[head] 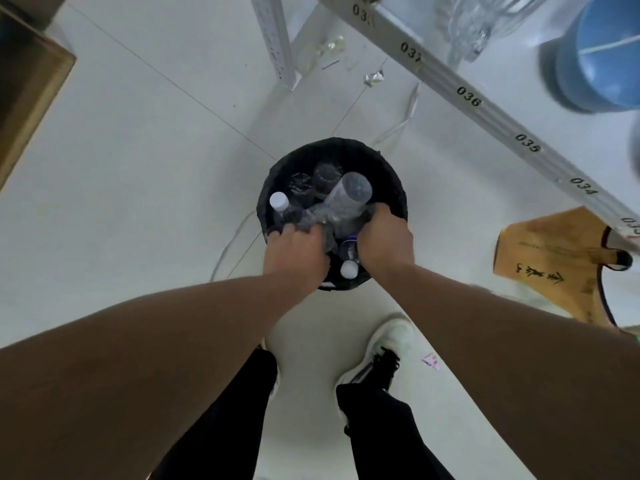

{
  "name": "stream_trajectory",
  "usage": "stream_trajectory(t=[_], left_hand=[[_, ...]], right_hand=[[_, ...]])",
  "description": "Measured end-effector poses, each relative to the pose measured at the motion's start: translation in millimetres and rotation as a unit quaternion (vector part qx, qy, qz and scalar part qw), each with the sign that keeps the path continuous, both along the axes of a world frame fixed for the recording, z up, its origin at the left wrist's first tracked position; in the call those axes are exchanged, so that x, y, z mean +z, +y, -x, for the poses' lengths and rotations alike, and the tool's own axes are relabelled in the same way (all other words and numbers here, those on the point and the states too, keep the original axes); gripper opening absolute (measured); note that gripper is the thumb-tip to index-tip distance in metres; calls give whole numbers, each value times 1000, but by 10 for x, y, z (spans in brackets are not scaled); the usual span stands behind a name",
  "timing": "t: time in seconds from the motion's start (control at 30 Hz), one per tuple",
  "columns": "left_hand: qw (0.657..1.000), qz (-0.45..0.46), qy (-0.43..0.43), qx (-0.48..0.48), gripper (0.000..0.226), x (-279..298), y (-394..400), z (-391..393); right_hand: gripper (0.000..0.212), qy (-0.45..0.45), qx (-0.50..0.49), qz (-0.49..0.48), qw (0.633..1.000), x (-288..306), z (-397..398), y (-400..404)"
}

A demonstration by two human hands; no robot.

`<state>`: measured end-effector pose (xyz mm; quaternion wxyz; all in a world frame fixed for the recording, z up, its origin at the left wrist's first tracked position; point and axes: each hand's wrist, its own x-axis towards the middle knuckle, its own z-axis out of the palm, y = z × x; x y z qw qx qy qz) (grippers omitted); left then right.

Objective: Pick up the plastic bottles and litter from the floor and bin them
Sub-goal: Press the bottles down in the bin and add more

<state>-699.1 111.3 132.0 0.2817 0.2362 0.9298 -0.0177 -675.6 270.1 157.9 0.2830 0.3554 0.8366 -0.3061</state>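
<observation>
A round bin lined with a black bag stands on the white floor in front of my feet. Several clear plastic bottles lie inside it; one large bottle points up and away, and a white cap shows at the left. My left hand grips the near left edge of the bag and crumpled plastic. My right hand grips the bag's near right edge. Another capped bottle sits between my hands.
A metal shelf leg and a numbered shelf rail cross the top. Foil litter and a clear wrapper lie beyond the bin. A brown paper bag stands at right, a blue tub at top right, a pink scrap near my shoe.
</observation>
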Motion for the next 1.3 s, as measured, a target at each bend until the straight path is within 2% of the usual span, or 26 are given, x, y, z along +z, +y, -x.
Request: stream_trajectory(t=[0.07,0.17,0.33,0.43,0.5,0.63,0.77,0.93,1.13,1.3], left_hand=[[999,-22,19,-16,34,171,-76,-19],[998,-60,33,-6,43,432,-234,-30],[974,-198,41,102,42,925,-425,-105],[959,-215,34,183,45,1187,-520,-197],[958,-204,29,201,49,1367,-596,-276],[966,-171,29,191,54,1740,-818,-458],[973,-140,17,181,46,2211,-952,-646],[978,-130,-13,161,45,2894,-889,-886],[983,-159,-61,72,55,3483,-645,-1054],[978,-178,-103,-17,55,3854,-550,-1196]], right_hand=[[38,21,-10,-6,1000,191,-113,11],[24,49,-45,9,998,409,-334,20],[16,22,-100,30,994,756,-814,-47],[24,-6,-124,36,992,978,-1185,-141],[26,-14,-138,43,989,1163,-1400,-184],[30,-14,-160,62,985,1549,-1778,-184],[36,-26,-182,71,980,2015,-2126,-54],[52,-42,-221,62,972,2701,-2596,43],[65,-25,-315,52,947,3348,-3056,-140],[71,-15,-381,36,924,3719,-3414,-542]])
